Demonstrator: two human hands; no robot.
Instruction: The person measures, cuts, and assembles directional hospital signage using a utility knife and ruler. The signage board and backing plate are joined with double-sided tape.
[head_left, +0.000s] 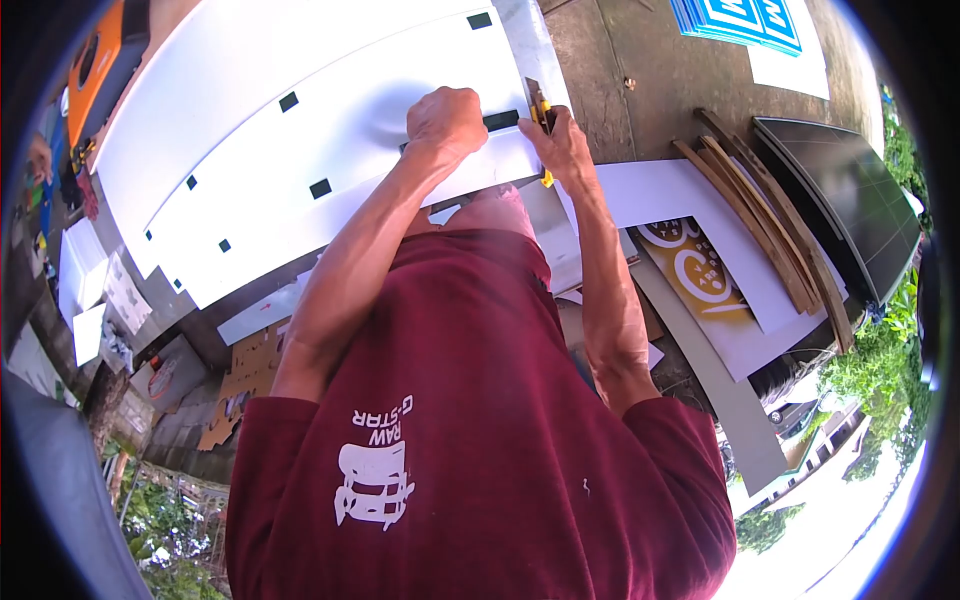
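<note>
In the head view, the cutter (544, 106) is clamped in the right hand (566, 150), by the edge of the sheet (400, 60). The left hand (447, 120) is curled on it, any grip hidden. Steady pressure, fingers clear of the blade, seems best.

The maroon shirt (500, 380) carries the brand words "G-STAR" and "RAW" in white print (385, 424), appearing upside down in the head view. A stack of blue and white signs (740, 22) near the top right edge shows a white letter that reads as "M", cut off by the edge of the view. A yellow-brown stained board (697, 270) bears large white curved shapes and small white lettering, turned and too unclear to read as whole words.
</note>
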